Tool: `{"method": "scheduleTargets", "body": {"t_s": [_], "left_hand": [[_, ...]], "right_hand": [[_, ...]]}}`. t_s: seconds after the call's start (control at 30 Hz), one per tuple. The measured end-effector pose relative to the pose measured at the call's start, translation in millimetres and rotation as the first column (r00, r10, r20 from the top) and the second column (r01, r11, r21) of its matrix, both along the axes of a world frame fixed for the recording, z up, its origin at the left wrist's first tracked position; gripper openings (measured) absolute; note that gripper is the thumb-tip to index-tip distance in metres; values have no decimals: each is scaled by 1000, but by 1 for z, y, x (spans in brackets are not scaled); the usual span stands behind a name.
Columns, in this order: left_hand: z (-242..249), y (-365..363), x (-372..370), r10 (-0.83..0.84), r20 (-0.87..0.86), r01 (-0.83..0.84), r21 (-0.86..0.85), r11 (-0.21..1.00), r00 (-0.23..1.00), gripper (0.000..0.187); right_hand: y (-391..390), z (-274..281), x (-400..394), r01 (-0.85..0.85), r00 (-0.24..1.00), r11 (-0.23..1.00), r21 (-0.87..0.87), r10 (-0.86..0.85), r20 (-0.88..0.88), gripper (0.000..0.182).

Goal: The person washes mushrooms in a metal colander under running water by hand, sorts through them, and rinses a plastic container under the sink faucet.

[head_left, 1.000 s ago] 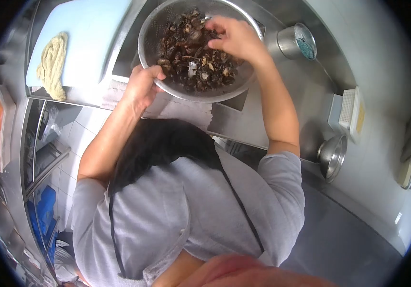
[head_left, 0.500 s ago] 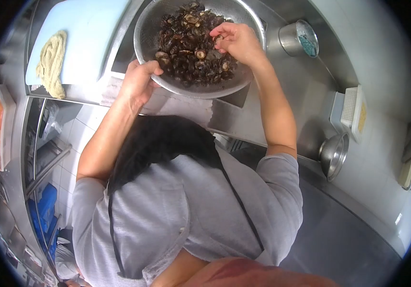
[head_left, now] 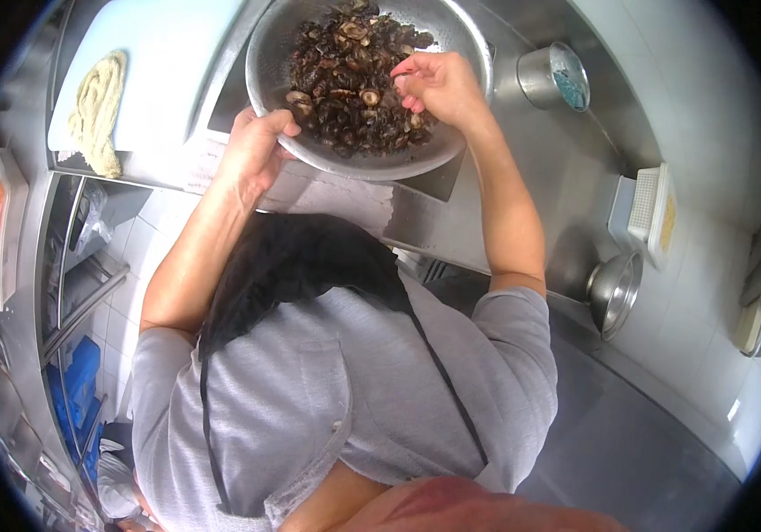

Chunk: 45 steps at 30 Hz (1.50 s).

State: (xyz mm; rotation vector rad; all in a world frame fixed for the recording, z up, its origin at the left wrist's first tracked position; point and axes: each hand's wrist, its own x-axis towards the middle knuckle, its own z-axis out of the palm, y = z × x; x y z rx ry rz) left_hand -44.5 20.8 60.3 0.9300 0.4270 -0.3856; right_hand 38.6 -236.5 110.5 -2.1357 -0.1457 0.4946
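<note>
A large metal colander (head_left: 358, 168) with small holes in its wall holds a heap of dark brown, wet-looking mushrooms (head_left: 345, 84), some showing paler faces. My left hand (head_left: 261, 146) is closed on the colander's near left rim, thumb over the edge and fingers underneath. Above the right side of the heap is my right hand (head_left: 442, 87), its thumb and fingertips pinched together on a small dark mushroom piece. Most of that piece is hidden by the fingers.
A pale blue cutting board (head_left: 163, 62) with a yellowish cloth (head_left: 97, 111) lies left. On the right are a metal pot (head_left: 535, 78) with something teal inside, white baskets (head_left: 651, 208) and a metal bowl (head_left: 615, 293). An orange-filled tray (head_left: 10, 226) stands far left; another person's sleeve (head_left: 116, 486) shows lower left.
My right hand has shifted slightly, turning its fingertips, and the pinched piece shows less now. My left hand stays on the rim. The other person at lower left has moved a little.
</note>
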Motion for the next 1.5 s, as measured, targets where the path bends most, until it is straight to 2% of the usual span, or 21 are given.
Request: {"method": "scheduleTargets", "body": {"t_s": [0.1, 0.13, 0.2, 0.3, 0.4, 0.43, 0.57, 0.67, 0.77, 0.87, 0.9, 1.0, 1.1, 1.23, 1.3, 1.4, 1.5], "left_hand": [[2, 0, 0, -9, 13, 9, 7, 1000, 1000, 20], [1, 0, 1, -6, 13, 6, 8, 1000, 1000, 21], [-4, 0, 1, -5, 13, 5, 8, 1000, 1000, 23], [-5, -1, 2, 1, 10, -2, 37, 999, 1000, 24], [-8, 1, 3, -20, 18, 19, 45, 999, 1000, 23], [-5, 1, 3, -12, 11, 12, 40, 999, 1000, 22], [0, -2, 1, -18, 16, 18, 32, 999, 1000, 17], [-1, -1, 1, -28, 13, 28, 50, 998, 1000, 16], [2, -1, -1, -17, 17, 16, 50, 999, 1000, 16], [5, -2, -2, 4, 16, -4, 44, 999, 1000, 17], [5, -3, -2, 10, 15, -11, 45, 999, 1000, 17], [1, -4, 0, 21, 23, -21, 21, 1000, 1000, 17], [-2, -1, 1, -14, 42, 13, 17, 1000, 999, 17], [5, -2, -1, 6, 40, -7, 5, 1000, 999, 14], [-1, -4, 0, 31, 50, -31, 10, 999, 998, 12], [1, -4, 0, 29, 44, -29, 16, 999, 999, 14], [-2, -6, 1, 17, 49, -18, 18, 1000, 999, 15]], "right_hand": [[2, 1, -4, -63, 964, 961, -271, 128, 232, 12], [5, 7, -5, -91, 947, 883, -460, 220, 235, 12], [13, 21, -8, -111, 902, 622, -775, 390, 183, 11], [18, 20, -17, -84, 867, 553, -829, 451, 213, 9], [23, 7, -23, 11, 683, 706, -708, 511, 521, 12], [28, 2, -23, -49, 687, 749, -660, 505, 522, 12], [36, -9, -23, -135, 706, 615, -777, 610, 360, 17], [32, -9, -19, -192, 739, 665, -722, 582, 340, 18], [25, 2, -19, -137, 936, 910, -392, 248, 249, 17], [8, -7, -11, -61, 984, 974, -216, 95, 153, 22], [4, -9, -10, -51, 982, 982, -184, 83, 168, 22], [0, -9, -8, -44, 993, 970, -237, 68, 92, 22], [6, 2, -14, -27, 977, 944, -328, 94, 191, 20], [19, 8, -16, -60, 951, 868, -493, 199, 235, 15], [24, 9, -18, -86, 916, 837, -541, 280, 288, 13], [26, 1, -18, -134, 809, 726, -675, 474, 349, 14], [52, 1, -27, -118, 718, 793, -598, 484, 500, 15]]}}
